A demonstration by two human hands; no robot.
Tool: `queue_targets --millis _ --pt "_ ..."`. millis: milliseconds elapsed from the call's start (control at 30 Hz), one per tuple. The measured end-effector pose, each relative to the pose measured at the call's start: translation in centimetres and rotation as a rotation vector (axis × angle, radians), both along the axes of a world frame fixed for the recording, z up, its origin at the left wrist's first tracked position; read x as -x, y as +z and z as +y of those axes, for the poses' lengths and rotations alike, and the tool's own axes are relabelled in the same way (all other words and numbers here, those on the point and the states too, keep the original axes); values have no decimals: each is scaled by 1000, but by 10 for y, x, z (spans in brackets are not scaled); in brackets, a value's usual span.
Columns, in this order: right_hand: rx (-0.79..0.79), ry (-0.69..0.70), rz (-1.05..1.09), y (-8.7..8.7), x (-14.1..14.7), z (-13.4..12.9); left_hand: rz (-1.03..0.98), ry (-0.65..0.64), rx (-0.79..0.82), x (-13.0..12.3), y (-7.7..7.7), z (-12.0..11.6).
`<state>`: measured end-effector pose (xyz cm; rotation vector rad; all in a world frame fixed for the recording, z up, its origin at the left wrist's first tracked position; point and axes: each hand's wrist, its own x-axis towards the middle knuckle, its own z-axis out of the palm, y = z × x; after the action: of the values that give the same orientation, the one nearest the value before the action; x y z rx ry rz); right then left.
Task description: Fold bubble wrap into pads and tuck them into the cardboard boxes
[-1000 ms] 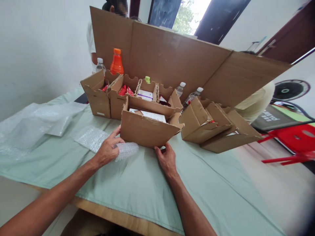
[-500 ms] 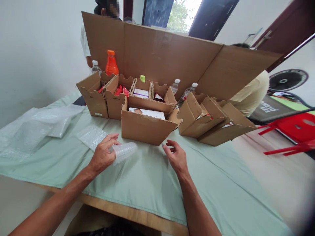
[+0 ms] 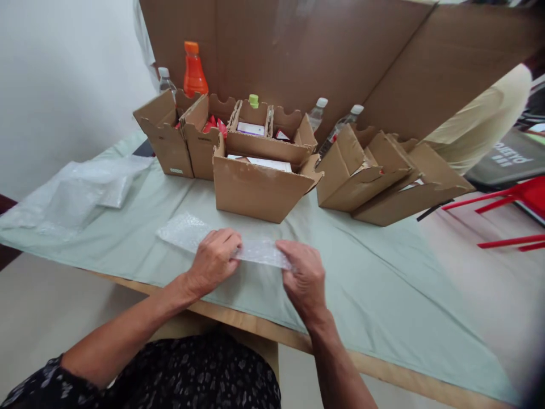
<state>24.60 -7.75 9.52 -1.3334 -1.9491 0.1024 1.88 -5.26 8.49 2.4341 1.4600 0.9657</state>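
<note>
A strip of clear bubble wrap (image 3: 260, 253) is stretched between my two hands, above the pale green cloth near the table's front edge. My left hand (image 3: 216, 255) is closed on its left end, fingers curled over. My right hand (image 3: 303, 275) pinches the other end between thumb and fingers. Another flat piece of bubble wrap (image 3: 185, 230) lies just left of my left hand; whether it joins the held strip is hidden. Straight ahead of both hands stands an open cardboard box (image 3: 255, 190) with a white carton (image 3: 266, 163) inside.
Several open cardboard boxes (image 3: 170, 150) stand behind, and others (image 3: 361, 182) lean at the right. Larger plastic sheets (image 3: 72, 193) lie at the left. An orange bottle (image 3: 195, 71) and clear bottles (image 3: 340, 130) stand before a tall cardboard panel (image 3: 289, 51). A person's sleeve (image 3: 485, 113) shows behind it.
My right hand has moved from free beside the box to gripping the bubble wrap's right end. My left hand has shifted right with the wrap. The view has tilted down.
</note>
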Motion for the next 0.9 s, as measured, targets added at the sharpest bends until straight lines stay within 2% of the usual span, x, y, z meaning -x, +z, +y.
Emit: queue_targets --millis 133,233,300,367,433,500,567,633,667,700,767,833,900 --pt "118 -123 231 30 -44 -9 -4 100 110 52 -4 5" --pt "252 -151 450 40 -66 -16 -94 192 240 90 12 4" --pt "288 -165 583 36 -75 -14 -167 218 366 107 29 5" --pt "346 -165 677 25 -79 -7 -245 206 490 118 41 9" --pt "460 -155 686 8 -81 3 -302 187 589 124 43 19" --pt "549 -191 581 -9 -81 12 -265 215 636 125 33 30" --pt "532 -321 401 -22 -81 15 -117 316 548 123 18 37" --pt "412 -455 241 -28 -82 10 35 420 332 119 3 36" --pt "346 -473 185 -28 -83 5 80 442 214 115 -4 32" --pt "290 -445 141 -28 -83 0 108 426 117 111 -9 26" --pt "241 -277 60 -25 -82 -10 137 281 20 103 -18 12" --pt "255 -79 -37 -25 -78 -17 161 99 17 95 -25 -2" --pt "265 15 -125 -31 -73 -17 173 10 31 90 -33 -10"
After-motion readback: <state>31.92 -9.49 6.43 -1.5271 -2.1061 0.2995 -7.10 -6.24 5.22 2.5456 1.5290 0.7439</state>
